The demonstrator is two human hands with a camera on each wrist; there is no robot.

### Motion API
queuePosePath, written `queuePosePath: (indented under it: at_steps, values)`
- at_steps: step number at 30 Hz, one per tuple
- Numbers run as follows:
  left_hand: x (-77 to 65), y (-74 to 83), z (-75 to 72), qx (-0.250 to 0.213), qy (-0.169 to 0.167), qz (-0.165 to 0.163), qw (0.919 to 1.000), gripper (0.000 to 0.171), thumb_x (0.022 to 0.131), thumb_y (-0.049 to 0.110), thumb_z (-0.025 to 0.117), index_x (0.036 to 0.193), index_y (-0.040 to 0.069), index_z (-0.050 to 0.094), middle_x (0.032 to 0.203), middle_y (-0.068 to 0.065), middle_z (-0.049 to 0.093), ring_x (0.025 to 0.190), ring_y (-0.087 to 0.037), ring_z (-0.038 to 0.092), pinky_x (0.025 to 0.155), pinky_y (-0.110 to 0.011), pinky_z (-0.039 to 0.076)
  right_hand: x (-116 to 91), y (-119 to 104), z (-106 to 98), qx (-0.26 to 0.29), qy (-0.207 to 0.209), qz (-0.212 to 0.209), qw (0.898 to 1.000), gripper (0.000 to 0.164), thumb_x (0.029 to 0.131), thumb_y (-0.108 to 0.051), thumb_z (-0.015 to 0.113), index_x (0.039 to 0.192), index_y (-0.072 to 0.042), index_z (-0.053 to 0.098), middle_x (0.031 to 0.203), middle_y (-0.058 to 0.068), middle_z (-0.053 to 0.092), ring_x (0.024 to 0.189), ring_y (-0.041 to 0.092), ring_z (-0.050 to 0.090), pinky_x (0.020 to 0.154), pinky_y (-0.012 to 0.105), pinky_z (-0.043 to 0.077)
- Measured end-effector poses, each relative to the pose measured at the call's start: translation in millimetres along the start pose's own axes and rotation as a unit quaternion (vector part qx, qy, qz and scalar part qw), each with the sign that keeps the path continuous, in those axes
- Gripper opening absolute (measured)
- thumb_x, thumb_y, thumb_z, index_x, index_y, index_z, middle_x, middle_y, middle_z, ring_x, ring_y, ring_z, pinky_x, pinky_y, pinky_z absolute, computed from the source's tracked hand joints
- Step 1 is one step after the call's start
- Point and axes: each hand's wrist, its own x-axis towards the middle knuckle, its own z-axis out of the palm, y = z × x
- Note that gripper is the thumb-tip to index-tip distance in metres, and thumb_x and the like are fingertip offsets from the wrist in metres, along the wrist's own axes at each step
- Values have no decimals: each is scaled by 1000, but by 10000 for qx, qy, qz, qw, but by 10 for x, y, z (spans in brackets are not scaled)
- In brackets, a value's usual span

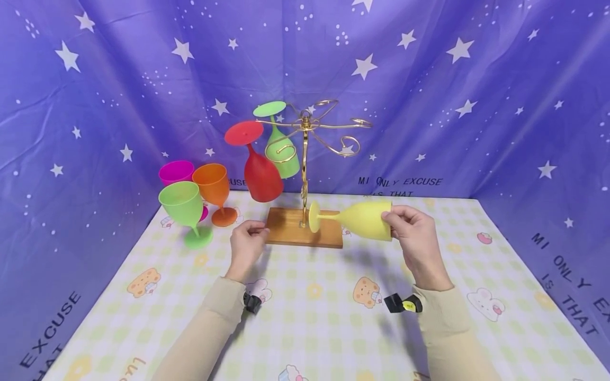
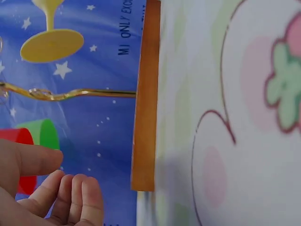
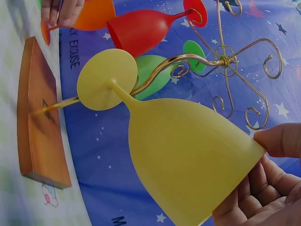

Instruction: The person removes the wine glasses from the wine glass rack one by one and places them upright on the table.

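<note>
My right hand (image 1: 419,241) pinches a yellow goblet (image 1: 364,219) by its rim, thumb on one side and fingers on the other. The goblet lies sideways in the air, its foot pointing left toward the post of a gold wire glass rack (image 1: 305,164). Beside the left end of the rack's wooden base (image 1: 326,238) is my left hand (image 1: 248,246); the left wrist view shows its fingers loosely bent, holding nothing. A red goblet (image 1: 263,177) and a green goblet (image 1: 286,159) hang upside down from the rack's left arms.
To the left, an orange goblet (image 1: 212,182), a light green goblet (image 1: 181,203) and a magenta goblet (image 1: 173,172) stand upright on the checked tablecloth (image 1: 310,317). Curled wire hooks (image 1: 350,145) stick out on the rack's right. A purple star-printed curtain (image 1: 405,95) hangs behind.
</note>
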Motion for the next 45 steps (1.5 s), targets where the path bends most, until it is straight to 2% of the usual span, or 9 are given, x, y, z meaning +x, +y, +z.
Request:
queuePosePath:
  at_steps: [6, 10, 14, 19, 22, 26, 31, 36, 45]
  values:
    - [127, -80, 19, -243, -37, -558, 9981, 14, 79, 2, 69, 93, -2, 72, 84, -12, 70, 72, -18, 62, 61, -23, 47, 10, -14, -5, -800, 319, -250, 9960, 6, 84, -2, 66, 80, -5, 70, 66, -3, 55, 61, 9, 48, 53, 19, 43]
    - [186, -94, 32, -395, -69, -917, 9950, 16, 80, 3, 70, 95, -2, 71, 85, -13, 69, 72, -17, 60, 63, -24, 47, 48, -41, 2, -1559, 375, -504, 9858, 12, 85, -8, 66, 89, 3, 67, 67, -4, 54, 65, 11, 46, 52, 22, 39]
    - [222, -107, 23, -295, -204, -1032, 9940, 18, 79, 1, 70, 96, -3, 70, 86, -13, 68, 71, -17, 59, 62, -24, 46, 162, -73, 9, -2161, 327, -914, 9715, 16, 85, -9, 65, 90, 6, 67, 68, -1, 54, 64, 12, 47, 52, 22, 40]
    - [260, -167, 8, 79, -608, -1071, 9924, 21, 78, 3, 69, 98, -3, 71, 90, -13, 69, 80, -22, 61, 67, -27, 47, 338, -118, -20, -3107, 241, -1399, 9399, 13, 85, -8, 62, 86, 2, 69, 71, 6, 58, 62, 14, 49, 52, 21, 41]
    - [271, -185, 12, 324, -731, -1076, 9910, 22, 78, 3, 68, 99, -3, 72, 93, -14, 70, 87, -24, 61, 73, -31, 49, 428, -163, -34, -3595, 178, -1561, 9198, 14, 85, -10, 60, 86, 0, 69, 74, 10, 62, 66, 19, 52, 62, 25, 42]
    - [280, -180, 23, 605, -737, -968, 9907, 22, 77, 3, 67, 98, -3, 73, 94, -15, 70, 89, -25, 62, 76, -34, 50, 526, -218, -44, -3953, 63, -1702, 9026, 14, 85, -11, 57, 84, -2, 67, 72, 10, 61, 67, 23, 51, 74, 33, 36]
    - [281, -168, 30, 757, -722, -883, 9906, 20, 78, 3, 67, 97, -3, 73, 91, -15, 70, 87, -26, 62, 78, -36, 49, 624, -234, -48, -4227, -27, -1813, 8880, 11, 84, -10, 55, 78, -5, 62, 66, 9, 57, 63, 25, 49, 70, 35, 34]
    - [274, -180, 27, 779, -713, -874, 9906, 21, 78, 0, 64, 96, -4, 72, 91, -15, 69, 86, -27, 59, 75, -34, 48, 713, -231, -47, -4561, -161, -1843, 8705, 16, 85, -12, 54, 89, -3, 67, 79, 14, 65, 71, 30, 56, 70, 41, 41]
    - [245, -179, 34, 840, -747, -966, 9890, 18, 80, 0, 63, 95, -4, 72, 95, -17, 69, 88, -28, 58, 78, -37, 48, 912, -133, -18, -5401, -348, -2010, 8165, 18, 87, -12, 51, 91, -5, 68, 85, 14, 66, 74, 37, 61, 61, 52, 44]
